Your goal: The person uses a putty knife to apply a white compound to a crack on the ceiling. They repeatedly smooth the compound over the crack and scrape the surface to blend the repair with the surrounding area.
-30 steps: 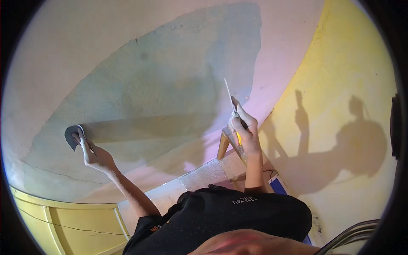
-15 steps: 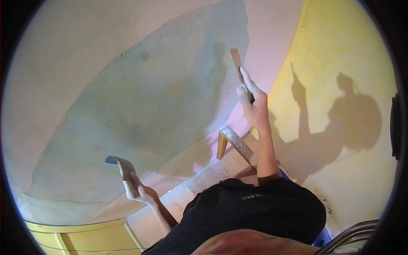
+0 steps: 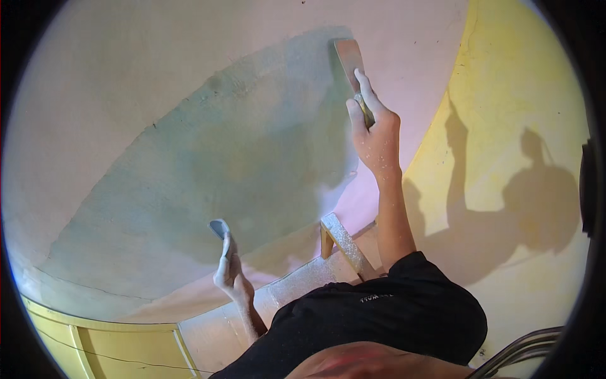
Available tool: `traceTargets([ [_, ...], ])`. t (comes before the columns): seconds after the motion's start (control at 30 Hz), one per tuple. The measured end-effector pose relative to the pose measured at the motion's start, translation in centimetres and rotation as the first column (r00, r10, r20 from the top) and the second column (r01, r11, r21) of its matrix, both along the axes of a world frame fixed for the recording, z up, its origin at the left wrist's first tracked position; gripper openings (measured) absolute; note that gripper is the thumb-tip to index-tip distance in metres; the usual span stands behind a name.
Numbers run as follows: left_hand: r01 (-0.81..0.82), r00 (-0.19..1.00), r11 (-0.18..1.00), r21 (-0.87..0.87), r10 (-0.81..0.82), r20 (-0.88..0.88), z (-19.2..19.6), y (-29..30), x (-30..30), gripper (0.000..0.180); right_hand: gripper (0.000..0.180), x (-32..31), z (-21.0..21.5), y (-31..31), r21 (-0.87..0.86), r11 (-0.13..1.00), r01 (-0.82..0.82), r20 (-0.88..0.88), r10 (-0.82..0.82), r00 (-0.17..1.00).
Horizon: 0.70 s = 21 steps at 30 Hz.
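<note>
My right hand point(image 3: 379, 142), dusted white, is closed round the handle of a putty knife point(image 3: 348, 58). Its broad blade points up and lies at or very near the wall, at the upper right end of a grey-green patch point(image 3: 252, 139). One finger stretches along the blade. Lower and to the left, my left hand point(image 3: 232, 278) grips a thin, curved plate point(image 3: 219, 227) with a greyish-blue face at its tip. Most of that plate is seen edge-on or hidden by my fingers, so its kind is unclear. It is in front of the patch's lower part.
Pinkish wall point(image 3: 139, 69) surrounds the patch, and a yellow wall point(image 3: 517, 82) on the right carries my shadow. Below stands a dusty wooden trestle or stool point(image 3: 347, 243). Yellow panelling point(image 3: 120, 347) is at lower left, and dark cables point(image 3: 524, 350) run at lower right.
My right hand has moved up with the putty knife, whose blade now shows broad against the wall. My left hand has moved right and slightly up, turning the plate edge-on.
</note>
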<state>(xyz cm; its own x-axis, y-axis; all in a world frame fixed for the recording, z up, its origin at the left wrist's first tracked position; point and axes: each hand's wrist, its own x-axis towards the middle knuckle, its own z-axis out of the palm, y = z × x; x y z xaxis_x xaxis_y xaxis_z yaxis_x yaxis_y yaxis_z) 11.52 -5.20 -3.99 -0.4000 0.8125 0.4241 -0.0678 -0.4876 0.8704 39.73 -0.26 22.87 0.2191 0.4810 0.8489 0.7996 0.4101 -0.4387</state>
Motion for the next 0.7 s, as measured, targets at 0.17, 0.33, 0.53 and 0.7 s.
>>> traceTargets([
  [0.17,0.157,0.983,0.987,0.016,-0.158,0.098,0.2,0.1,0.7,0.024,0.047,-1.9,0.3,0.5,0.018,0.999,0.033,0.038,-0.034,0.999],
  [0.33,0.180,0.983,0.984,-0.008,-0.180,0.023,1.7,-0.1,2.2,0.034,0.047,1.0,2.3,0.2,-0.016,1.000,0.004,0.000,-0.004,1.000],
  [0.53,0.184,0.982,0.983,-0.015,-0.183,0.039,2.3,0.5,2.3,0.032,0.047,1.2,2.1,-1.3,-0.055,0.997,0.057,0.004,-0.057,0.998],
  [0.7,0.238,0.971,0.971,-0.037,-0.238,0.005,2.3,1.2,2.6,0.031,0.047,2.2,2.6,-0.6,0.022,1.000,-0.008,0.002,0.008,1.000],
])
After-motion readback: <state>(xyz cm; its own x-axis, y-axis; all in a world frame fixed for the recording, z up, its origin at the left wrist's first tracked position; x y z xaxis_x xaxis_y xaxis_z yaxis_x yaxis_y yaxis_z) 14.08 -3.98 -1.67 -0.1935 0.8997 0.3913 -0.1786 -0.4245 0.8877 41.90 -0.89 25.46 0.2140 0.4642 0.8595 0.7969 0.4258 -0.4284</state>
